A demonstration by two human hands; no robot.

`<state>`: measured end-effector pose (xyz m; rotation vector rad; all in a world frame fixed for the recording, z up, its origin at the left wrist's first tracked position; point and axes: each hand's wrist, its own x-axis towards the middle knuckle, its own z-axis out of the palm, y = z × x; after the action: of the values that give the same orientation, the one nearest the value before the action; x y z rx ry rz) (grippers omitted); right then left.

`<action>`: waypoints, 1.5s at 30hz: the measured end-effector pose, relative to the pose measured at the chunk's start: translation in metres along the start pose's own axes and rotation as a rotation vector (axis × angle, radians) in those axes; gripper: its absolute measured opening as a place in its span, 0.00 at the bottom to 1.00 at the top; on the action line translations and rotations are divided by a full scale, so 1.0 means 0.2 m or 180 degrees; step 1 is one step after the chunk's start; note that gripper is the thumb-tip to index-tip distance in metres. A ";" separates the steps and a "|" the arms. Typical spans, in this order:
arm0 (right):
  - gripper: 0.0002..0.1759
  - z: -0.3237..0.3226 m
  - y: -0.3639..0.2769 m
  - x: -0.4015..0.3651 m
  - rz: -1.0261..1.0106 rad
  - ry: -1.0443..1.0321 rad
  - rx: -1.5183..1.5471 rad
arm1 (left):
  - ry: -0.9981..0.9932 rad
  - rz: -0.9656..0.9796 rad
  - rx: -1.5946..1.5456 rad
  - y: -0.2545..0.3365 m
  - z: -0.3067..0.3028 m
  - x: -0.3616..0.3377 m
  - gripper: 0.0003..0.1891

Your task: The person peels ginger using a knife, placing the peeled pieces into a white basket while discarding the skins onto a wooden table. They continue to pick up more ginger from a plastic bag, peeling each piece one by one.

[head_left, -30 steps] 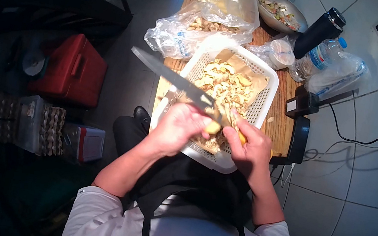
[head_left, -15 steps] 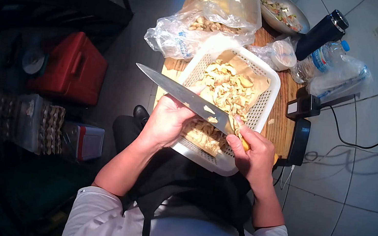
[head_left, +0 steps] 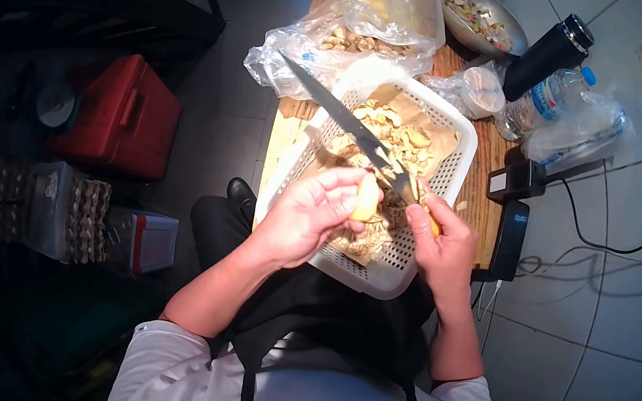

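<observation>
A pale yellow peeled piece, perhaps ginger, is pinched in the fingers of my left hand. My right hand grips a large knife near its yellow handle, with the blade slanting up and left and bits of peel stuck to it. Both hands are over a white perforated basket, which rests at my lap and on the wooden table's near end. Brown paper lines the basket, with many peelings on it.
Beyond the basket are a clear plastic bag of unpeeled pieces, a pan of food, a black flask, a water bottle and a plastic cup. A red box and egg trays stand left.
The knife has swung more upright and away from my left hand. My left hand has turned and moved slightly right, and the pale piece in its fingers now shows.
</observation>
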<state>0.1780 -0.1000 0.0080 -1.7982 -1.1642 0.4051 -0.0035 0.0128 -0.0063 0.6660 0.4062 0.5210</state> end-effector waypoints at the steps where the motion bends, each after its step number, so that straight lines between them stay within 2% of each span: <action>1: 0.22 -0.01 0.00 0.00 0.0044 0.0004 0.0107 | 0.0057 0.0036 -0.0186 0.01 0.00 0.01 0.20; 4: 0.22 -0.03 -0.02 -0.01 0.0115 -0.0113 0.0215 | -0.0259 0.0178 -0.0394 0.01 -0.06 0.03 0.19; 6: 0.22 -0.05 -0.06 -0.03 0.0299 -0.0286 0.0313 | -0.0053 0.0326 -0.0350 -0.01 -0.07 0.04 0.18; 8: 0.23 -0.04 -0.05 -0.05 -0.0071 -0.0308 0.0212 | 0.0234 0.0476 -0.0400 -0.01 -0.04 0.05 0.18; 9: 0.23 -0.03 -0.05 -0.07 -0.0254 -0.0314 0.0161 | 0.0035 0.0471 -0.0470 0.01 -0.07 0.05 0.17; 13: 0.24 -0.03 -0.06 -0.10 -0.0426 -0.0426 -0.0167 | 0.0149 0.0860 -0.0423 -0.01 -0.04 0.06 0.13; 16: 0.25 -0.02 -0.06 -0.10 -0.0540 -0.0312 -0.0302 | 0.0222 0.0868 -0.0400 -0.01 -0.02 0.06 0.13; 19: 0.26 -0.01 -0.07 -0.11 -0.0559 -0.0228 -0.0407 | 0.0037 0.0929 -0.0332 -0.03 -0.05 0.05 0.14; 22: 0.26 -0.01 -0.08 -0.11 -0.0549 -0.0190 -0.0473 | 0.0115 0.0922 -0.0319 -0.03 -0.03 0.05 0.14; 27: 0.25 0.00 -0.08 -0.09 -0.0460 -0.0159 -0.0535 | -0.0171 0.0605 -0.0199 -0.06 -0.07 0.04 0.17; 32: 0.22 0.00 -0.05 -0.03 0.0112 -0.0082 0.0013 | -0.0500 0.0345 -0.0448 -0.08 -0.06 -0.01 0.22; 36: 0.20 -0.01 -0.03 -0.03 0.0265 -0.0031 0.0506 | -0.0192 0.0339 -0.0902 -0.02 -0.02 -0.01 0.22; 37: 0.20 -0.02 -0.05 -0.02 0.0220 -0.0041 0.0493 | -0.0287 0.0346 -0.0909 -0.03 -0.05 0.00 0.25; 40: 0.20 -0.02 -0.06 -0.03 0.0253 -0.0057 0.0470 | 0.0041 0.0392 -0.0663 -0.02 -0.03 0.01 0.23; 43: 0.20 -0.03 -0.05 -0.04 0.0334 -0.0100 0.0452 | 0.0015 0.0392 -0.1169 0.01 -0.02 0.02 0.19; 45: 0.20 -0.03 -0.05 -0.05 0.0314 -0.0060 0.0561 | -0.0323 0.0369 -0.1278 -0.01 -0.09 0.05 0.19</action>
<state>0.1712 -0.1095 0.0174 -1.7051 -1.0221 0.5659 -0.0043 0.0261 -0.0218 0.3271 0.1593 0.6541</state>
